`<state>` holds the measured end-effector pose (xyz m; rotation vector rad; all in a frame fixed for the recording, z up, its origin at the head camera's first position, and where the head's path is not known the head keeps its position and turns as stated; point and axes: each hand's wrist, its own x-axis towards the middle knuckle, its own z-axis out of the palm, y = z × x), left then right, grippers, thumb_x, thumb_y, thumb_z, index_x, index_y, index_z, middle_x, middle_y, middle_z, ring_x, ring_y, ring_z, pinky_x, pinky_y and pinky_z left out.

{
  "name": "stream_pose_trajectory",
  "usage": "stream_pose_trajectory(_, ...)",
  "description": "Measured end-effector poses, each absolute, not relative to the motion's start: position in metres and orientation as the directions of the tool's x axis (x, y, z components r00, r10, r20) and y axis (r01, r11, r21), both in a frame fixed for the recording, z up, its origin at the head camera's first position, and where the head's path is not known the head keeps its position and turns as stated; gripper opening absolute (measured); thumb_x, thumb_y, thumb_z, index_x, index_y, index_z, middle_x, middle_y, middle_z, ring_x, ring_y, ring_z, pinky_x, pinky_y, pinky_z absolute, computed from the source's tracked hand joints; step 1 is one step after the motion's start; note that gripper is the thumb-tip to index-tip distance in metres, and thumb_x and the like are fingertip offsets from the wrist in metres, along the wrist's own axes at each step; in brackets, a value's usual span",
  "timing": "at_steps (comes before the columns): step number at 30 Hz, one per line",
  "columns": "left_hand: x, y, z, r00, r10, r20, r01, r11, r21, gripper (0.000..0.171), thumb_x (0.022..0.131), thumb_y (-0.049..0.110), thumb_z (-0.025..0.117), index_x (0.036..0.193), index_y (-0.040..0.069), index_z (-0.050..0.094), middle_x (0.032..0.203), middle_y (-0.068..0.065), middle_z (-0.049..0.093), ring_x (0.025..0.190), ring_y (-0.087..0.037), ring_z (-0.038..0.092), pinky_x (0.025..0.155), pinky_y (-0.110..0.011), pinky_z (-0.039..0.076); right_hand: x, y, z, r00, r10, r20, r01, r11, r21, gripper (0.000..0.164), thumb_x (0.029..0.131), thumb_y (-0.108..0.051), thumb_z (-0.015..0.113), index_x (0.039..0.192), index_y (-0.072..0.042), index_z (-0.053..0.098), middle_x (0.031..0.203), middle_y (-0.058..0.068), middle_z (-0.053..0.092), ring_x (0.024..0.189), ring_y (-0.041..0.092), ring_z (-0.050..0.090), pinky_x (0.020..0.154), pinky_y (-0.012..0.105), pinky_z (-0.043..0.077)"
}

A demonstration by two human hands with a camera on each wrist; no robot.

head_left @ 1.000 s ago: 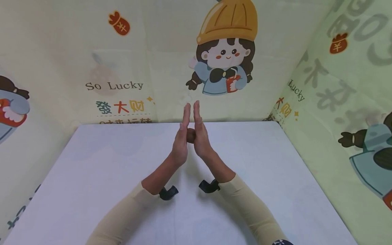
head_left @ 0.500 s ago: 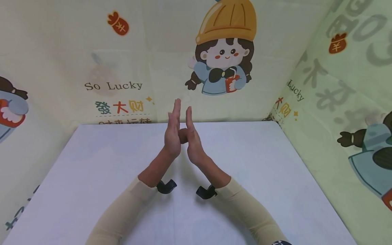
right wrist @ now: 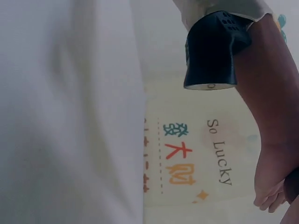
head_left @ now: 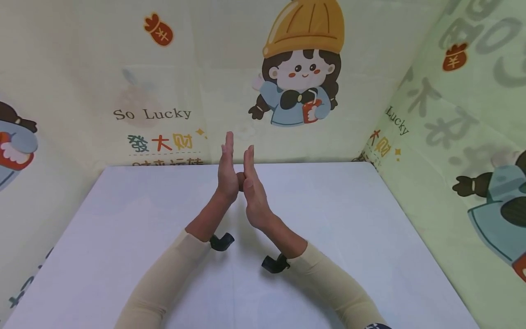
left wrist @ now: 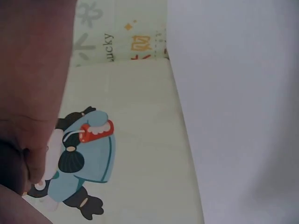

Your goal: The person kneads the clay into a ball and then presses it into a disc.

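A small brown ball-like lump [head_left: 240, 182] sits between the two palms, raised above the table. The left hand [head_left: 227, 176] presses it from one side, its fingers straight and pointing up and away. From the other side the right hand [head_left: 255, 196] presses with straight fingers, set a little lower and nearer the person. In the left wrist view the dark lump [left wrist: 11, 168] shows at the left edge, below the right hand [left wrist: 30, 88]. The right wrist view shows part of the lump [right wrist: 293, 185] against the left hand [right wrist: 275, 175]. Its material cannot be told.
A white table [head_left: 144, 214] spreads below the hands. Printed cloth walls [head_left: 230, 55] with cartoon figures and lettering stand behind and at both sides. Black wrist cameras sit on the left wrist [head_left: 222, 242] and right wrist [head_left: 275, 263]. Pale sleeves cover the forearms.
Both hands have shifted left with the lump between them. The right hand has slid back toward the person against the left hand, which has moved slightly forward.
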<state>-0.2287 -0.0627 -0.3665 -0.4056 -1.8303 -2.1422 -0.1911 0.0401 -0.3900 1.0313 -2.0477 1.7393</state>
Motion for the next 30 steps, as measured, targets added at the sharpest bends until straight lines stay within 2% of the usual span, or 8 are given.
stream_pose_trajectory(14, -0.229, -0.056, -0.379, -0.905, 0.145, 0.400, 0.370, -0.195, 0.908, 0.069, 0.111, 0.044, 0.010, 0.170, 0.009, 0.007, 0.176, 0.002, 0.006, 0.159, -0.011, 0.006, 0.124, -0.049, 0.016, -0.190, 0.045, -0.371, -0.668, -0.301, 0.680, -0.721, 0.039, -0.691, 0.091, 0.108, -0.068, 0.013, 0.167, 0.000, 0.001, 0.176, 0.006, -0.007, 0.161, 0.021, -0.003, 0.127, 0.048, 0.004)
stream_pose_trajectory(17, -0.227, -0.053, -0.383, -0.889, 0.172, 0.425, 0.388, -0.209, 0.898, 0.069, 0.110, 0.044, 0.010, 0.170, 0.009, 0.009, 0.176, 0.001, 0.008, 0.158, -0.015, 0.013, 0.116, -0.041, 0.030, -0.192, 0.047, -0.368, -0.672, -0.292, 0.680, -0.715, 0.018, -0.699, 0.091, 0.107, -0.068, 0.015, 0.167, 0.000, 0.001, 0.176, 0.006, -0.007, 0.161, 0.020, -0.002, 0.127, 0.046, 0.005)
stream_pose_trajectory(21, -0.225, -0.046, -0.389, -0.857, 0.194, 0.478, 0.437, -0.218, 0.873, 0.064, 0.111, 0.039, 0.010, 0.170, 0.013, 0.015, 0.175, 0.007, 0.014, 0.154, -0.010, 0.019, 0.112, -0.029, 0.028, -0.195, 0.051, -0.364, -0.676, -0.274, 0.684, -0.713, 0.012, -0.701, 0.093, 0.107, -0.070, 0.016, 0.167, 0.000, 0.002, 0.176, 0.007, -0.007, 0.161, 0.019, -0.002, 0.127, 0.045, 0.006)
stream_pose_trajectory(23, -0.223, -0.043, -0.395, -0.849, 0.191, 0.493, 0.454, -0.214, 0.865, 0.063, 0.112, 0.040, 0.012, 0.169, 0.013, 0.020, 0.153, 0.005, 0.054, 0.128, -0.008, 0.050, 0.092, -0.025, 0.039, -0.196, 0.052, -0.362, -0.670, -0.269, 0.692, -0.724, 0.030, -0.689, 0.094, 0.107, -0.070, 0.015, 0.166, 0.002, 0.002, 0.176, 0.010, -0.008, 0.161, 0.019, -0.002, 0.127, 0.045, 0.005)
stream_pose_trajectory(24, -0.221, -0.042, -0.397, -0.845, 0.193, 0.499, 0.458, -0.221, 0.861, 0.063, 0.112, 0.039, 0.012, 0.169, 0.014, 0.021, 0.131, 0.005, 0.066, 0.113, -0.007, 0.056, 0.093, -0.025, 0.039, -0.197, 0.053, -0.361, -0.667, -0.268, 0.695, -0.728, 0.040, -0.684, 0.094, 0.107, -0.069, 0.015, 0.166, 0.002, 0.002, 0.176, 0.011, -0.008, 0.161, 0.020, -0.003, 0.127, 0.045, 0.004)
stream_pose_trajectory(26, -0.217, -0.040, -0.401, -0.845, 0.189, 0.501, 0.455, -0.240, 0.858, 0.062, 0.113, 0.037, 0.011, 0.169, 0.013, 0.022, 0.099, 0.009, 0.062, 0.088, -0.008, 0.050, 0.078, -0.026, 0.038, -0.199, 0.053, -0.358, -0.660, -0.268, 0.702, -0.739, 0.066, -0.670, 0.093, 0.107, -0.068, 0.014, 0.166, 0.003, 0.002, 0.175, 0.013, -0.009, 0.161, 0.021, -0.004, 0.127, 0.045, 0.002)
stream_pose_trajectory(28, -0.213, -0.038, -0.404, -0.852, 0.182, 0.491, 0.444, -0.247, 0.861, 0.063, 0.113, 0.037, 0.011, 0.168, 0.010, 0.025, 0.076, 0.010, 0.043, 0.074, -0.012, 0.040, 0.071, -0.029, 0.034, -0.201, 0.054, -0.355, -0.658, -0.271, 0.703, -0.744, 0.092, -0.661, 0.093, 0.108, -0.068, 0.013, 0.165, 0.005, 0.002, 0.175, 0.015, -0.009, 0.161, 0.021, -0.005, 0.127, 0.045, 0.001)
stream_pose_trajectory(30, -0.209, -0.037, -0.404, -0.853, 0.189, 0.486, 0.435, -0.253, 0.864, 0.064, 0.113, 0.038, 0.008, 0.168, 0.009, 0.021, 0.094, 0.013, 0.055, 0.097, -0.007, 0.046, 0.091, -0.028, 0.035, -0.202, 0.055, -0.352, -0.664, -0.272, 0.696, -0.740, 0.110, -0.663, 0.094, 0.107, -0.068, 0.013, 0.165, 0.005, 0.001, 0.175, 0.013, -0.009, 0.161, 0.020, -0.005, 0.127, 0.045, 0.000)
